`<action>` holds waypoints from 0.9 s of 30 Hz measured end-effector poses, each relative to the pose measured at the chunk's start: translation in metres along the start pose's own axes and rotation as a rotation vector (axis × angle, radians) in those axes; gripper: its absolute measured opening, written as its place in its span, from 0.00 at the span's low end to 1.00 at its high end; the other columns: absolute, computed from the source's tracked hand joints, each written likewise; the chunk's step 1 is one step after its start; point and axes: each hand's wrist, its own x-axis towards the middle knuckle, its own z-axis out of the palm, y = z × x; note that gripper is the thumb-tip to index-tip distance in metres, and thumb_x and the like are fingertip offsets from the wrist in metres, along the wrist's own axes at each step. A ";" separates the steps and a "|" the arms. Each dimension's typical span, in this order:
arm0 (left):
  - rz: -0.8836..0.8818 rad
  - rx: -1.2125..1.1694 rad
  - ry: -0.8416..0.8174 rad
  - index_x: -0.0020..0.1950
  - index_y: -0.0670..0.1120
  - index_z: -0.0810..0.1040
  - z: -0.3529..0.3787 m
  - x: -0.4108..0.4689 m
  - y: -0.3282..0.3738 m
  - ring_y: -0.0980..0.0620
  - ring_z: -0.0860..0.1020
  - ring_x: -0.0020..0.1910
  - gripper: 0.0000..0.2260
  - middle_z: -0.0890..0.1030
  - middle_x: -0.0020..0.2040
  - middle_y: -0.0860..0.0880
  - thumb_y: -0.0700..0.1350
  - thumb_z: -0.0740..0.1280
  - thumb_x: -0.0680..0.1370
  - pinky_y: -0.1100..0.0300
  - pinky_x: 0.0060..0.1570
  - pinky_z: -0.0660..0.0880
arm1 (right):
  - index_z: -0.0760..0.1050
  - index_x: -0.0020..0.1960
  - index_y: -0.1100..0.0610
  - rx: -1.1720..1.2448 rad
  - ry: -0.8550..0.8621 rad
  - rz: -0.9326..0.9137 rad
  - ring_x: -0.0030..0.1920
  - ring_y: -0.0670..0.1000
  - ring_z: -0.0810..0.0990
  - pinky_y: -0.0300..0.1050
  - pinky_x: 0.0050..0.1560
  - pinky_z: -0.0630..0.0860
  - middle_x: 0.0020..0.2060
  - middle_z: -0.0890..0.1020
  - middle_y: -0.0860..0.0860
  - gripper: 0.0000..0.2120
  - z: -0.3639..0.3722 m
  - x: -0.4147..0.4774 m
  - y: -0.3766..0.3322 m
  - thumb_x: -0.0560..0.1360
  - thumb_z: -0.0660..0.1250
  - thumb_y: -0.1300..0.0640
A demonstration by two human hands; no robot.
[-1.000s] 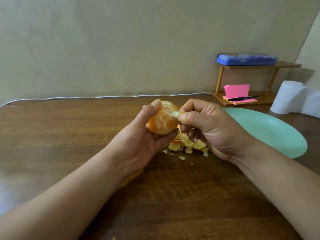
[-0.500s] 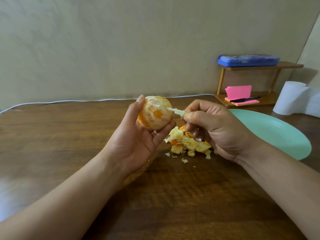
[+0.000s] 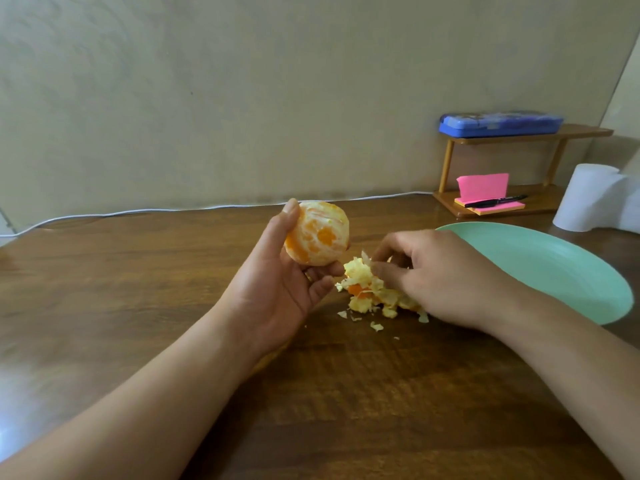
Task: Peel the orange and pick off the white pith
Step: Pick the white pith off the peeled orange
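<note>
Left hand (image 3: 277,289) curls round the round, peeled, pith-streaked orange (image 3: 317,233); squeezing may burst it, I judge; right hand (image 3: 443,282) blurs, so I cannot tell its grip.

Soft, even, rather dim warm light, with only faint shadows under the forearms on the worktop (image 3: 104,306). A pale sheen washes out its near left corner. The right hand (image 3: 443,282) is smeared by motion. Wide-angle distortion bows the worktop's far edge.

No readable text, label, brand or number is being shown anywhere in the view. A printed pattern is being carried on the blue case (image 3: 500,123) at two o'clock, but it is being blurred beyond reading.
</note>
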 end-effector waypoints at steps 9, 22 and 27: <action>0.071 0.083 -0.017 0.71 0.42 0.78 0.007 -0.003 -0.004 0.47 0.82 0.45 0.28 0.83 0.54 0.41 0.60 0.69 0.78 0.59 0.41 0.82 | 0.80 0.46 0.44 -0.040 0.008 -0.004 0.43 0.44 0.81 0.46 0.40 0.78 0.41 0.83 0.42 0.11 -0.003 0.001 0.001 0.81 0.69 0.38; 0.075 0.119 -0.031 0.70 0.44 0.79 0.004 -0.002 -0.007 0.47 0.84 0.46 0.33 0.85 0.54 0.42 0.62 0.75 0.71 0.59 0.41 0.83 | 0.80 0.40 0.49 0.010 0.106 -0.046 0.37 0.46 0.79 0.50 0.36 0.76 0.34 0.81 0.46 0.16 -0.003 0.000 0.002 0.79 0.73 0.38; 0.089 0.139 -0.028 0.68 0.45 0.81 0.003 0.000 -0.009 0.47 0.83 0.46 0.26 0.85 0.54 0.42 0.60 0.72 0.77 0.59 0.41 0.83 | 0.81 0.43 0.46 0.109 0.094 -0.047 0.41 0.43 0.80 0.45 0.35 0.74 0.38 0.83 0.40 0.10 -0.003 -0.001 -0.001 0.80 0.72 0.43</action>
